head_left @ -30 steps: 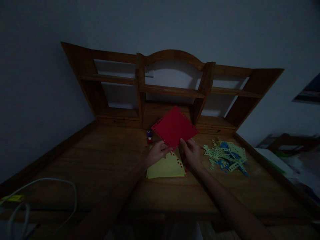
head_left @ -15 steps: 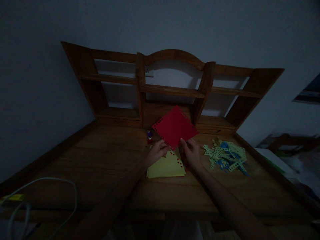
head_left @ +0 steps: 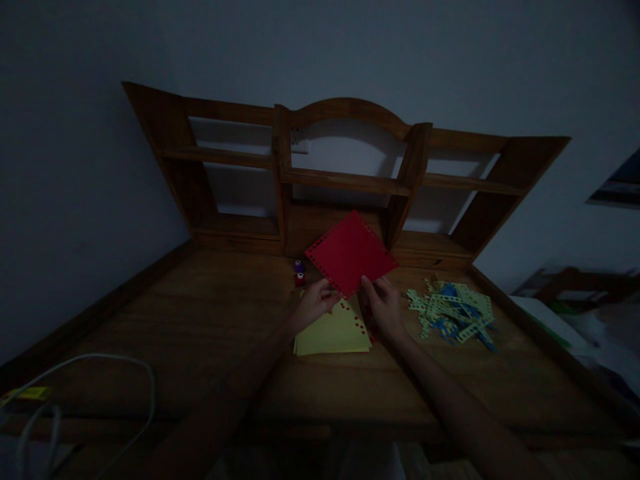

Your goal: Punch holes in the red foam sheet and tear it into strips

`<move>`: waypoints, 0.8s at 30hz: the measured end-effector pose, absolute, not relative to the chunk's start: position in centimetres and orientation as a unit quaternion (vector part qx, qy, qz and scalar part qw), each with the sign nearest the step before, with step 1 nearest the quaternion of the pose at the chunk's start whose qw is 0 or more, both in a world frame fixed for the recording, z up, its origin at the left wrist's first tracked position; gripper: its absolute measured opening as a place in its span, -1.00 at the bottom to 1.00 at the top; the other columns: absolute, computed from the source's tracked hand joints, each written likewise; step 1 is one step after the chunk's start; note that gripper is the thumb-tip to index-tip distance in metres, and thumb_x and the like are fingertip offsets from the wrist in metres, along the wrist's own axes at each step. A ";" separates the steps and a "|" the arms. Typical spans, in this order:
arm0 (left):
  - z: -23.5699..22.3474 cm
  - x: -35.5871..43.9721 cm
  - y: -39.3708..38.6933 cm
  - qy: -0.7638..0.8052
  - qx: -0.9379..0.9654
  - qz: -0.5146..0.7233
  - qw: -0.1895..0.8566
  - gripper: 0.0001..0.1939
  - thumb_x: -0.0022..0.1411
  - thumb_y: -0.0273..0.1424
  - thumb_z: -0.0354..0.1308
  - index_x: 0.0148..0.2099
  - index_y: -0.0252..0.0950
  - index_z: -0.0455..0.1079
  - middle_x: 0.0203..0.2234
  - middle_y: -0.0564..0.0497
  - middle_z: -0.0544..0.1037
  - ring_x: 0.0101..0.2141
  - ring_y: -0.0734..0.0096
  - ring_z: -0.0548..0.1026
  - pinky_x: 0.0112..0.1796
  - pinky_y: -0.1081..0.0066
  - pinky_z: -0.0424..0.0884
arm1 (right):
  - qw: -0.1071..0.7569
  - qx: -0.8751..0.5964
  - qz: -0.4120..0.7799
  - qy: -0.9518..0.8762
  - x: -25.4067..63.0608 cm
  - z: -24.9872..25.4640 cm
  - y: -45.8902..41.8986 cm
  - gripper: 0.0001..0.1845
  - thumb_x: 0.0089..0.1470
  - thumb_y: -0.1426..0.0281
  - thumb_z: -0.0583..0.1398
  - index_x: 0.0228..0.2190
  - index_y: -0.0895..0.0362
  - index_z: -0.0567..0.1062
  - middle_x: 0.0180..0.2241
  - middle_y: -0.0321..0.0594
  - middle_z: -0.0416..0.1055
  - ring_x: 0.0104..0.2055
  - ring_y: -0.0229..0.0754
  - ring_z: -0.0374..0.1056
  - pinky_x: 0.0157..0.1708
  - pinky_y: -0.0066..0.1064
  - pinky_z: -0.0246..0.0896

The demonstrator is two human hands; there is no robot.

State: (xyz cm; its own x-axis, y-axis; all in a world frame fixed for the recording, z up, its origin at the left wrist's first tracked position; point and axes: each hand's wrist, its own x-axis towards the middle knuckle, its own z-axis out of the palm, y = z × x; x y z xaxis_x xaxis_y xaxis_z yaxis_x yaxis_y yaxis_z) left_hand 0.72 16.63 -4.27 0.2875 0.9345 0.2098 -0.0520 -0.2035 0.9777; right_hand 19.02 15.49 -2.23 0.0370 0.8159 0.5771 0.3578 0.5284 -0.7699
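Observation:
A square red sheet of paper (head_left: 351, 252) is held up with one corner pointing down, and rows of small punched holes run along several of its edges. My right hand (head_left: 386, 307) pinches its lower right edge, thumb on the near face. At the lower left edge, by the bottom corner, are the closed fingers of my left hand (head_left: 314, 307); their tips are partly hidden. Beneath both hands lies a stack of yellow paper (head_left: 330, 337) with small red cut-outs scattered near its right side. Just left of the red sheet sit a small purple object (head_left: 299, 267) and a small red object (head_left: 299, 280).
A tangled pile of pale green and blue punched paper strips (head_left: 457, 310) lies to the right. Behind the desktop (head_left: 210, 313) rises a wooden shelf unit (head_left: 345, 179). A white cable (head_left: 115, 358) loops at the front left, near a yellow item (head_left: 34, 393).
The red sheet has shifted very slightly up and right in my hands. Both hands keep nearly the same place and grip.

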 end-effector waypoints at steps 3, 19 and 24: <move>-4.1 0.7 16.4 0.368 0.615 0.469 0.517 -0.59 0.06 -0.32 0.24 -0.04 -0.34 0.32 -0.14 -0.15 0.50 -0.36 0.39 0.49 -0.59 0.59 0.30 | 0.570 -0.446 0.202 -0.660 19.0 -2.3 15.5 -0.62 0.17 0.20 0.10 -0.58 0.13 0.40 -0.48 -0.29 0.33 -0.37 -0.22 0.26 -0.36 -0.43 0.12; -4.0 0.7 16.8 0.419 0.587 0.477 0.503 -0.54 -0.06 -0.26 0.35 -0.14 -0.35 0.33 -0.18 -0.19 0.53 -0.33 0.31 0.53 -0.60 0.58 0.31 | 0.559 -0.433 0.187 -0.682 19.1 -2.4 15.7 -0.65 0.16 0.19 0.11 -0.57 0.11 0.38 -0.49 -0.28 0.35 -0.36 -0.19 0.25 -0.31 -0.39 0.12; -3.6 0.8 16.6 0.422 0.584 0.474 0.507 -0.52 -0.11 -0.23 0.38 -0.17 -0.36 0.35 -0.21 -0.18 0.55 -0.39 0.36 0.52 -0.62 0.57 0.28 | 0.555 -0.419 0.199 -0.691 19.1 -2.2 15.5 -0.65 0.16 0.21 0.11 -0.59 0.11 0.36 -0.48 -0.29 0.34 -0.36 -0.20 0.23 -0.33 -0.39 0.11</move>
State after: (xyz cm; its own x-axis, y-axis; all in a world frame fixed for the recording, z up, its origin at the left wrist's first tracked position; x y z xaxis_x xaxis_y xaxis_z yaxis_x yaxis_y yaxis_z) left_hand 0.79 16.65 -3.60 0.1955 0.9726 0.1255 0.0120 -0.1304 0.9914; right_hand 19.09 15.53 -2.16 -0.0327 0.7997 0.5995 0.3586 0.5692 -0.7399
